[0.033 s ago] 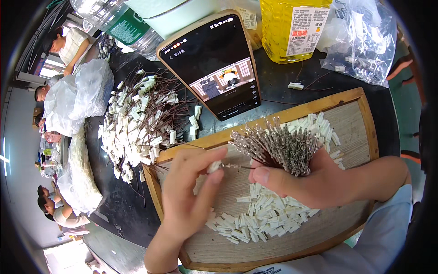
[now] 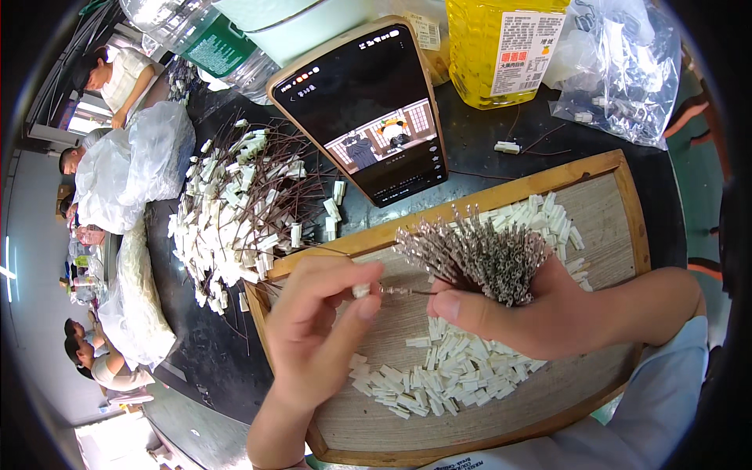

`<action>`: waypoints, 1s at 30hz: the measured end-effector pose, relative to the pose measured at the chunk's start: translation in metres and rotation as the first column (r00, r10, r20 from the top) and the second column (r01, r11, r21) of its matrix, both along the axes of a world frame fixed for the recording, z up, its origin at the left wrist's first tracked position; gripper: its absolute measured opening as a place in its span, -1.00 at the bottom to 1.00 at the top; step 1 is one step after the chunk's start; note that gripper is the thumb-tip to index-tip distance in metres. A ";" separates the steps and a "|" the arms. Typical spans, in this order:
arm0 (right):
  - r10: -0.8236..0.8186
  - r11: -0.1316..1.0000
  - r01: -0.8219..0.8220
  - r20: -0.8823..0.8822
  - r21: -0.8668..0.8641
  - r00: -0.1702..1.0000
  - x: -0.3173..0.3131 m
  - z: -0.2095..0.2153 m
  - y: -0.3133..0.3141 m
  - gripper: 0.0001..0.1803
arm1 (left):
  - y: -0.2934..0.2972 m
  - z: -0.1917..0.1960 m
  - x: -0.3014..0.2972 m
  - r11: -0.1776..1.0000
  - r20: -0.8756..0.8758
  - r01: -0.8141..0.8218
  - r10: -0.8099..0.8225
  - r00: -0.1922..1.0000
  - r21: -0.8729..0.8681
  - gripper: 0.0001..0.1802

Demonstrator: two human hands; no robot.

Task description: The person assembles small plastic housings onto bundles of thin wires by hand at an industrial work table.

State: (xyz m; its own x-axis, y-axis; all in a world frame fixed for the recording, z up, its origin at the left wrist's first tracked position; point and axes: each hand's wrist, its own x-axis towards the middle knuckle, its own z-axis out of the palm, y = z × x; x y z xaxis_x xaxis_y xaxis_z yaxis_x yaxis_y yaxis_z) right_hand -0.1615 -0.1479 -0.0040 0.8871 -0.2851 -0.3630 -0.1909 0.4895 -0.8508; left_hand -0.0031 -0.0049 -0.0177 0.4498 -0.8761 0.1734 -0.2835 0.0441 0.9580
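Note:
My right hand [image 2: 501, 313] is closed round a thick bundle of brown wires with metal crimp terminals [image 2: 489, 262], the terminal ends fanned out upward. One wire sticks out to the left from beside the right thumb, its terminal [image 2: 395, 291] pointing at my left hand [image 2: 317, 321]. Thumb and forefinger of that hand pinch a small white connector housing [image 2: 361, 291], which sits right at the terminal's tip; whether the two are joined I cannot tell. Below both hands, many loose white connector housings [image 2: 454, 376] lie in a wood-framed tray [image 2: 376, 450].
Left of the tray lies a heap of wired white connectors [image 2: 235, 204]. A phone [image 2: 368, 117] leans behind the tray, near a yellow-filled bottle [image 2: 501, 55] and a clear plastic bag [image 2: 619, 78]. A water bottle [image 2: 211, 51] stands far left. Other people sit along the left side.
My left hand has shifted slightly left and down with the white connector housing. My right hand and the wire bundle have barely moved.

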 end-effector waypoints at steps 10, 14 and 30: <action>0.028 0.999 -0.026 0.101 -0.019 0.995 -0.002 -0.005 0.001 -0.85 | 0.008 -0.001 0.001 0.991 -0.611 0.004 -0.085 0.787 -0.132 -0.79; 0.063 0.998 -0.059 0.109 -0.035 0.992 -0.001 -0.007 0.001 -0.82 | 0.008 0.001 0.000 0.992 -0.608 0.021 -0.095 0.788 -0.127 -0.81; 0.017 0.999 -0.020 0.059 0.035 0.998 0.003 -0.001 -0.001 -0.81 | 0.005 0.018 0.021 0.860 0.200 -0.459 0.501 0.842 -0.221 -0.79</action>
